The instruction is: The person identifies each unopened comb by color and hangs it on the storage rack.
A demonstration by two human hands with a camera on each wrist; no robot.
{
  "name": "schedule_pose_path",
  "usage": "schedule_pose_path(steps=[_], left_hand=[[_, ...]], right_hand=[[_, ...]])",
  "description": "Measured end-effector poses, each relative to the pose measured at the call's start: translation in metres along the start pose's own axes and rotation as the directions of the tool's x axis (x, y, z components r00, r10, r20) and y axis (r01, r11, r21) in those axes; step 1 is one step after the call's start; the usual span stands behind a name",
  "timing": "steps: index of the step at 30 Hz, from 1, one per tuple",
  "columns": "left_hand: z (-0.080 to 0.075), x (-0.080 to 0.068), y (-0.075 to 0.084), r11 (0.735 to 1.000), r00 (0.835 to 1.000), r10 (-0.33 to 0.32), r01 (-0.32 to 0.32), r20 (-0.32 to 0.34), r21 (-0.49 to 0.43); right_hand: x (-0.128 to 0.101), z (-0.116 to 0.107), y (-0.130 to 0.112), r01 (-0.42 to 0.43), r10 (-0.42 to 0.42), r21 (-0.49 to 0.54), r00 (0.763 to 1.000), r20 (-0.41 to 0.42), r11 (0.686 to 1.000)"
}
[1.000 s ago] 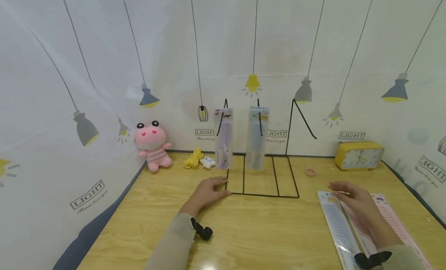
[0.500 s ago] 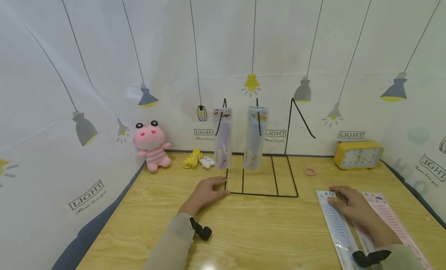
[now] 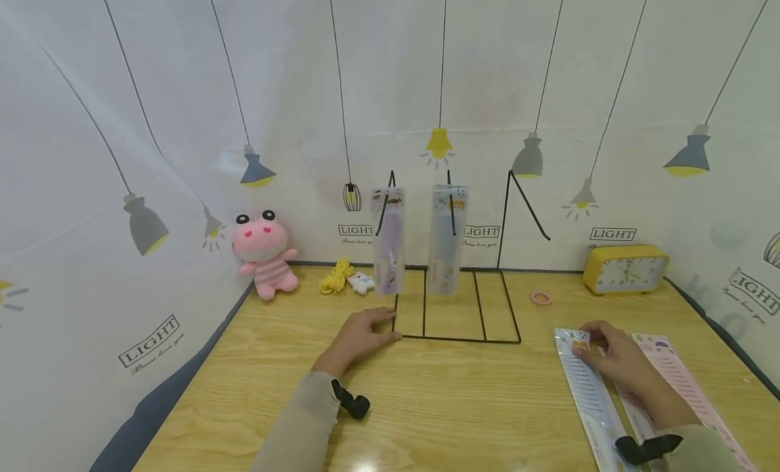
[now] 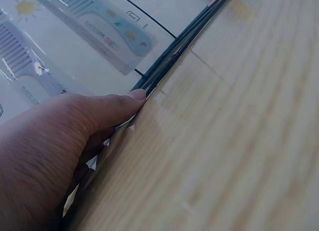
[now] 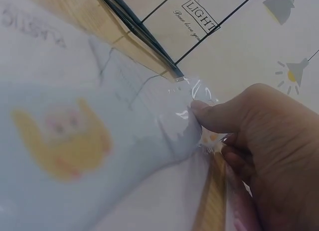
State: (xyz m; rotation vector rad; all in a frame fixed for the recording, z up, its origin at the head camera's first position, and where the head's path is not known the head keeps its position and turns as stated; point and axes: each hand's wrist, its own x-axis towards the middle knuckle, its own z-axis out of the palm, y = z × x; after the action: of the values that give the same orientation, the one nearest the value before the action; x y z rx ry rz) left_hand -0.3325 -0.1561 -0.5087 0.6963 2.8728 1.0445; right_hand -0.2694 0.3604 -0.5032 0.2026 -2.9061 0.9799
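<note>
A black wire rack point(image 3: 457, 323) stands at the back of the wooden table point(image 3: 463, 404). A purple comb package point(image 3: 388, 242) and a blue comb package point(image 3: 447, 238) hang from two of its hooks; the right hook point(image 3: 529, 208) is bare. My left hand point(image 3: 384, 323) rests on the rack's front left base wire point(image 4: 169, 61), and its thumb point(image 4: 124, 99) lies against that wire. My right hand point(image 3: 588, 343) pinches the top edge of a flat blue comb package point(image 3: 588, 391) lying on the table, and the thumb point(image 5: 214, 114) sits on the clear plastic point(image 5: 99, 156). A pink comb package point(image 3: 682, 384) lies just to the right.
A pink plush toy point(image 3: 266, 255), a yellow cord point(image 3: 336, 279) and a small white toy point(image 3: 362, 282) sit at the back left. A pink hair ring point(image 3: 540, 297) and a yellow clock point(image 3: 624, 269) sit at the back right. Lamp-print curtains close in three sides.
My right hand has come down from just above the flat packages and taken hold of the blue package's top edge. The left hand has stayed on the rack base.
</note>
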Motion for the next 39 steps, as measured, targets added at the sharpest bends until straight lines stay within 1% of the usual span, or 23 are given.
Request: schedule_pose_path(steps=[4,6,11,17,26,31,36,38,39], left_hand=[[0.000,0.001,-0.001,1.000,1.000,-0.002,0.002,0.001,0.001],[0.001,0.001,-0.001,1.000,1.000,-0.003,0.003,0.001,0.000],[0.001,0.001,-0.001,1.000,1.000,-0.001,0.001,0.000,0.004],[0.001,0.001,-0.001,1.000,1.000,-0.003,0.003,-0.002,0.007],[-0.001,0.000,0.001,1.000,1.000,-0.002,0.002,-0.006,-0.004],[-0.001,0.000,-0.001,1.000,1.000,0.006,-0.006,-0.010,0.000],[0.000,0.000,-0.002,1.000,1.000,0.006,-0.006,-0.003,0.007],[0.000,0.000,-0.001,1.000,1.000,0.006,-0.006,-0.002,0.005],[-0.001,0.000,-0.001,1.000,1.000,0.008,-0.008,-0.003,0.001]], right_hand=[[-0.001,0.000,0.000,-0.049,0.049,0.018,0.999,0.001,0.999],[-0.001,-0.001,0.000,-0.059,0.059,0.012,0.998,-0.012,0.998],[-0.002,0.000,-0.001,-0.036,0.034,-0.019,0.997,-0.073,0.999],[-0.002,0.000,0.001,-0.020,0.016,-0.031,0.993,-0.113,0.999],[-0.005,-0.002,-0.001,0.018,-0.017,0.001,0.988,-0.152,1.000],[-0.003,-0.002,0.000,0.018,-0.015,0.011,0.983,-0.182,1.000],[-0.003,-0.005,-0.003,-0.032,0.042,0.059,0.981,-0.191,0.998],[-0.004,-0.009,-0.007,-0.063,0.085,0.128,0.980,-0.178,0.990],[-0.004,-0.012,-0.008,-0.063,0.092,0.164,0.981,-0.172,0.984]])
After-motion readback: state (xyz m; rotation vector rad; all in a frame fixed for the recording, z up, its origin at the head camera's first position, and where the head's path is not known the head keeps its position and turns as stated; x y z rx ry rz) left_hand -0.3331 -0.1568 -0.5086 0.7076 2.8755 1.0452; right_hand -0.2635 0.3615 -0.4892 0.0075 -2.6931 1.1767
